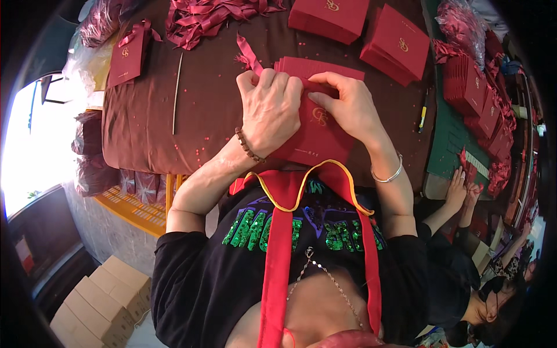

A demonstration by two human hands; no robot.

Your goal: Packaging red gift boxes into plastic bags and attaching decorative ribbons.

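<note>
A flat red paper gift bag (325,136) with gold print lies in front of me, on top of other red sheets or bags (290,65). My left hand (271,107), with a beaded bracelet at the wrist, is curled closed at the bag's upper left. A dark pink ribbon (248,53) sticks out past its knuckles, so the fist appears to grip it. Thumb and fingers of my right hand (348,104) pinch the bag's upper edge. What lies between the two hands is partly hidden by the fingers.
Loose ribbons (214,17) heap at the far side, near two stacks of red bags (329,17), (396,43). A ribboned bag (129,58) and thin rod (177,93) lie left; a yellow-black pen (423,116) lies right. A co-worker's hands (458,188) work at the green table (444,156).
</note>
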